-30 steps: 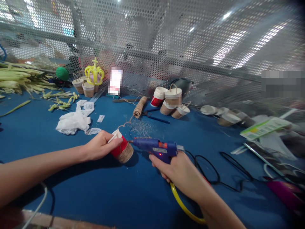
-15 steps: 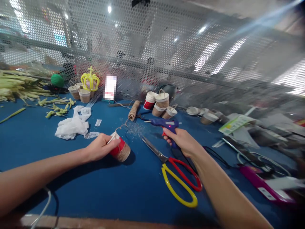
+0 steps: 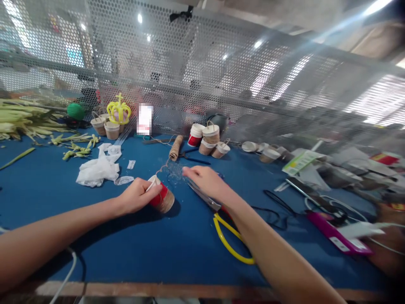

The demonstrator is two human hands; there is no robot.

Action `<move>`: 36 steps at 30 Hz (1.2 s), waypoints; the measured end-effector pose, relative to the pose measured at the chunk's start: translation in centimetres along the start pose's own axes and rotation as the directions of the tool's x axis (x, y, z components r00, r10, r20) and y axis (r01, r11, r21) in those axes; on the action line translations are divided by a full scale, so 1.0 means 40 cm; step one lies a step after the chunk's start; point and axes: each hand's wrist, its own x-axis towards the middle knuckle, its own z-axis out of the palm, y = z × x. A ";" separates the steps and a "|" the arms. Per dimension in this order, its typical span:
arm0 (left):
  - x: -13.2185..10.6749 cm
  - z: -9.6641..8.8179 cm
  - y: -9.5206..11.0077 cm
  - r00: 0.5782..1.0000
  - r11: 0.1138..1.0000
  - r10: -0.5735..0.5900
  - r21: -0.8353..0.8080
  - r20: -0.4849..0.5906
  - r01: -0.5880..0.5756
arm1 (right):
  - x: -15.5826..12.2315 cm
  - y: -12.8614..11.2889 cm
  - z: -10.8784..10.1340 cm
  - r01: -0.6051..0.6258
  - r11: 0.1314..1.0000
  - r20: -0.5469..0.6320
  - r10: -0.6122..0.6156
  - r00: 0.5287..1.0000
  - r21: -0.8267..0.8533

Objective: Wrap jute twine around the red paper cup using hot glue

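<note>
My left hand [image 3: 139,195] is closed on the rim of a small red-and-white paper cup [image 3: 163,196], which lies tilted with its lower part wrapped in brown twine. From the cup a loose strand runs up to a roll of twine [image 3: 176,147]. My right hand [image 3: 205,181] hovers above large scissors [image 3: 232,242] with yellow and red handles; its thumb stretches left toward the strand, and nothing shows in its fingers. Mostly hidden behind that hand is a blue glue gun [image 3: 220,175]. Dark-handled pliers [image 3: 194,159] lie beside the twine roll.
Twine-wrapped cups [image 3: 210,139] stand at the back near a perforated metal screen [image 3: 177,63]. White crumpled material [image 3: 96,171] and green plant strips [image 3: 77,150] lie left. At right are a purple power strip [image 3: 337,234] and cables. A yellow crown [image 3: 119,110] sits behind.
My right hand has let go of the glue gun and moved left over the scissors. The glue gun is now mostly hidden behind it. My left hand keeps hold of the cup.
</note>
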 end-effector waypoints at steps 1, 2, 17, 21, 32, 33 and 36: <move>0.000 0.001 0.000 1.000 1.000 0.011 0.021 -0.008 -0.010 | 0.001 -0.027 0.031 0.038 0.999 0.085 -0.040 0.996 0.025; 0.000 0.002 0.000 1.000 0.999 0.024 0.047 -0.016 -0.024 | 0.002 -0.050 0.062 0.073 0.996 0.162 -0.081 0.983 0.054; -0.008 0.009 0.043 0.994 0.953 -0.108 -0.284 0.012 0.107 | -0.063 -0.072 0.029 0.076 0.976 0.035 -0.084 0.996 0.202; -0.017 0.021 0.063 0.988 0.935 -0.143 -0.321 0.054 0.153 | -0.080 -0.061 0.027 0.103 0.980 -0.017 -0.101 0.995 0.173; -0.015 0.028 0.075 0.971 0.913 -0.221 -0.332 0.086 0.237 | -0.105 -0.060 0.024 -0.106 0.866 0.147 0.038 0.988 0.489; -0.015 0.028 0.075 0.972 0.914 -0.218 -0.330 0.091 0.236 | -0.105 -0.057 0.022 -0.152 0.821 0.209 0.040 0.977 0.551; -0.016 0.028 0.075 0.974 0.923 -0.204 -0.312 0.104 0.226 | -0.105 -0.047 0.015 -0.239 0.749 0.336 0.024 0.942 0.617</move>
